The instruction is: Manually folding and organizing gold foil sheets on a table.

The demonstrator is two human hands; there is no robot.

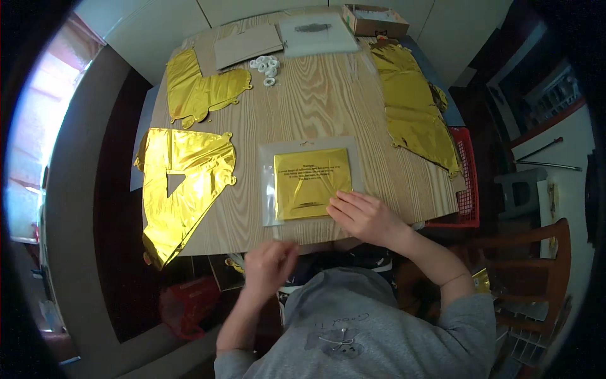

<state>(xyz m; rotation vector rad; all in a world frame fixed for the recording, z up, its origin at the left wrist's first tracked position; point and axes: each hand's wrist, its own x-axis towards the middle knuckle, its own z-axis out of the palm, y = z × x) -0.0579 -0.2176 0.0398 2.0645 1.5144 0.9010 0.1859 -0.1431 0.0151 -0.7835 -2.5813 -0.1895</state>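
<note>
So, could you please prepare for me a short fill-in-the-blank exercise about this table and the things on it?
1. The person's ____ hand touches the flat bag.
2. On the left side of the table lie ____ gold foil pieces.
3. The small rings are ____.
4. The basket at the table's right side is ____.

Missing words: right; two; white; red.

Black printed lines on the clear packet (311, 188); dark lettering on the grey shirt (388, 316)

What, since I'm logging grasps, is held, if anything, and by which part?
Right grip touches the gold packet at lower right; holding can't be told. The left grip shows nothing held.
</note>
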